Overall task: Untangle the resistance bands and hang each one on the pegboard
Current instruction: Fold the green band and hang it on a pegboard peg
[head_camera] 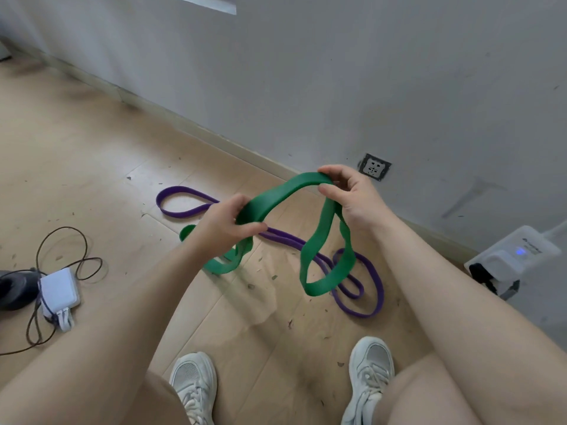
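A wide green resistance band [319, 240] is lifted off the floor between both hands. My left hand [227, 222] grips its left part, and a twisted green loop hangs below that hand. My right hand [352, 197] pinches the band's top with thumb and fingers, and a long green loop dangles down from it. A thinner purple resistance band [184, 204] lies on the wooden floor beneath, curling from a loop at the left to coils at the right [368, 302]. The pegboard is not in view.
A white power adapter [59, 291] with dark cables lies on the floor at the left, next to a dark object [15, 289]. A wall socket [374, 167] and a white device [515, 256] are by the grey wall. Two white sneakers [371, 372] stand below.
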{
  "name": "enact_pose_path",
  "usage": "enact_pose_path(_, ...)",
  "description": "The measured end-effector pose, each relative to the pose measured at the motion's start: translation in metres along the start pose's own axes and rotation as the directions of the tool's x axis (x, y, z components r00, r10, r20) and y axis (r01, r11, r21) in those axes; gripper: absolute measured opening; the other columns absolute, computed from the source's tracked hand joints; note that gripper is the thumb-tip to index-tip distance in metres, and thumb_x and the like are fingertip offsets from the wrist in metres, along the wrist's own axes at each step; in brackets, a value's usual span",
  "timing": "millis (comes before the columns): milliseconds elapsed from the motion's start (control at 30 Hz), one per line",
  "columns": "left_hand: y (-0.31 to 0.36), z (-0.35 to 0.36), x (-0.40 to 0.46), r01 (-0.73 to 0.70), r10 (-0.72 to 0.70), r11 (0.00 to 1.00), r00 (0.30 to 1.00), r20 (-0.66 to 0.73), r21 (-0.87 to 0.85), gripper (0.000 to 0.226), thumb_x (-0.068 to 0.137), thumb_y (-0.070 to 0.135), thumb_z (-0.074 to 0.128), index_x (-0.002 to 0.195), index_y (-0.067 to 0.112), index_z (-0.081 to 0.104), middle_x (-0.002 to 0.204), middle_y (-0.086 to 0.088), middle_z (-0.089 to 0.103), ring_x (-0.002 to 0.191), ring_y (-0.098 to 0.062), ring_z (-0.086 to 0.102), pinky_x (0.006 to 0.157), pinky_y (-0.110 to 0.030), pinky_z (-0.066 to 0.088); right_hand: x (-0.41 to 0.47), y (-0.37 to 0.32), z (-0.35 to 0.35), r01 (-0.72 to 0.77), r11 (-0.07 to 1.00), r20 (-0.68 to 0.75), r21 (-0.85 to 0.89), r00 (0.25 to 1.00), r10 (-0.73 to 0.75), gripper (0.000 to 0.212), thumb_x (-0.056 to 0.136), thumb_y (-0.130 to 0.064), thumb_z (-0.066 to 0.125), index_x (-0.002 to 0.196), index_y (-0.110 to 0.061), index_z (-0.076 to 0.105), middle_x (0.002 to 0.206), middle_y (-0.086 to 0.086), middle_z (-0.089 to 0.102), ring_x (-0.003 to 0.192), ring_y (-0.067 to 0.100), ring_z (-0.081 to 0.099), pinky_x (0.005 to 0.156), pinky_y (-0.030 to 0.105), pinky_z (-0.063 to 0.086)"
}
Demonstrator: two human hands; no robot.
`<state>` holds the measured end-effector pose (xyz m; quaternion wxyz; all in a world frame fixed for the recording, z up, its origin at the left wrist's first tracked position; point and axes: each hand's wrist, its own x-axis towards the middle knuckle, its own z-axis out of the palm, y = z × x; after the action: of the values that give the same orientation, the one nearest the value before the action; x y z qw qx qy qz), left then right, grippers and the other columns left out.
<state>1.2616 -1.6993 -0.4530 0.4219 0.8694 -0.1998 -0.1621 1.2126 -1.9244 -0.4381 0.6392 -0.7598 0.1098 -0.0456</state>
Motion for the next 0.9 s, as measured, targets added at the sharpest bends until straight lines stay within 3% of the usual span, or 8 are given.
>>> enact_pose_path(133,0.041,-0.009,-0.001,0.008,-0.019,0.996,0.992,-0.124,-0.086,0.026,0.080,0.034,0.070,0.097,0.017,0.058,0.079,0.005,0.061,0.069,-0.009,0.058,0.056,-0.017,0.047,0.006,0.008,0.008,-0.055,0.971,-0.049,-0.234,0.998,0.044,0.032,0.091,-0.015,0.057,0.122,-0.022,0.056,0.131,-0.004,0.052,0.120,0.013,0.049,0.105,0.034,0.039)
enact_pose_path(233,0.073,-0.012,0.001,0.077,-0.088,0.984,0.994,-0.064,-0.162,0.030,0.083,0.038,0.066,0.098,0.013,0.061,0.080,0.001,0.063,0.067,-0.012,0.060,0.055,-0.021,0.048,0.002,0.001,0.020,0.038,0.934,-0.036,-0.356,0.998,-0.054,0.029,0.093,-0.014,0.054,0.121,-0.019,0.053,0.122,-0.002,0.048,0.109,0.011,0.049,0.090,0.019,0.041)
enact_pose_path(300,0.092,-0.018,0.002,0.111,-0.126,0.951,0.992,-0.033,-0.290,0.030,0.087,0.037,0.062,0.097,0.008,0.063,0.084,-0.006,0.067,0.072,-0.018,0.064,0.063,-0.032,0.054,-0.010,-0.003,0.030,0.005,0.982,-0.015,-0.188,1.000,-0.008,0.014,0.098,-0.018,0.044,0.104,-0.015,0.057,0.100,-0.001,0.056,0.093,0.015,0.054,0.076,0.017,0.046)
enact_pose_path(367,0.106,-0.027,0.005,0.127,-0.163,0.909,0.985,-0.057,-0.398,0.022,0.093,0.027,0.056,0.090,0.006,0.062,0.087,-0.013,0.065,0.075,-0.023,0.062,0.074,-0.037,0.054,-0.019,-0.004,0.040,-0.050,0.996,0.033,0.076,0.998,0.047,0.029,0.102,-0.025,0.033,0.093,-0.013,0.059,0.091,0.003,0.062,0.087,0.019,0.058,0.078,0.024,0.049)
enact_pose_path(533,0.128,-0.048,0.010,0.082,-0.250,0.714,0.957,-0.144,-0.695,0.014,0.093,-0.003,0.047,0.101,-0.002,0.058,0.087,-0.012,0.060,0.080,-0.022,0.060,0.082,-0.035,0.052,-0.035,-0.002,0.058,-0.073,0.997,0.219,0.038,0.974,0.063,0.052,0.094,-0.037,0.050,0.141,-0.021,0.034,0.138,-0.004,0.045,0.124,0.012,0.044,0.100,0.027,0.036)
enact_pose_path(667,0.136,-0.055,0.001,0.031,-0.249,0.655,0.952,-0.178,-0.755,0.011,0.093,-0.002,0.049,0.086,0.001,0.057,0.086,-0.012,0.060,0.079,-0.021,0.061,0.081,-0.032,0.055,-0.037,-0.006,0.059,-0.083,0.994,0.115,-0.073,0.989,0.091,0.086,0.084,-0.033,0.066,0.145,-0.041,0.007,0.156,-0.004,0.015,0.141,0.023,0.024,0.110,0.051,0.031)
enact_pose_path(767,0.138,-0.055,-0.003,-0.004,-0.230,0.619,0.955,-0.186,-0.785,0.016,0.093,-0.003,0.048,0.079,0.002,0.056,0.080,-0.012,0.059,0.071,-0.020,0.060,0.073,-0.029,0.055,-0.034,-0.010,0.048,-0.028,1.000,0.246,-0.007,0.969,0.029,0.074,0.091,-0.019,0.058,0.147,-0.036,0.013,0.155,-0.006,0.024,0.138,0.018,0.031,0.108,0.036,0.036)
enact_pose_path(900,0.132,-0.051,-0.002,0.022,-0.238,0.602,0.959,-0.153,-0.798,0.007,0.092,-0.003,0.051,0.089,-0.001,0.057,0.088,-0.013,0.062,0.080,-0.021,0.062,0.085,-0.033,0.054,-0.033,-0.018,0.038,0.033,0.995,0.298,-0.090,0.954,-0.004,0.047,0.094,-0.013,0.053,0.134,-0.033,0.041,0.123,-0.011,0.058,0.099,-0.002,0.060,0.080,0.012,0.050)
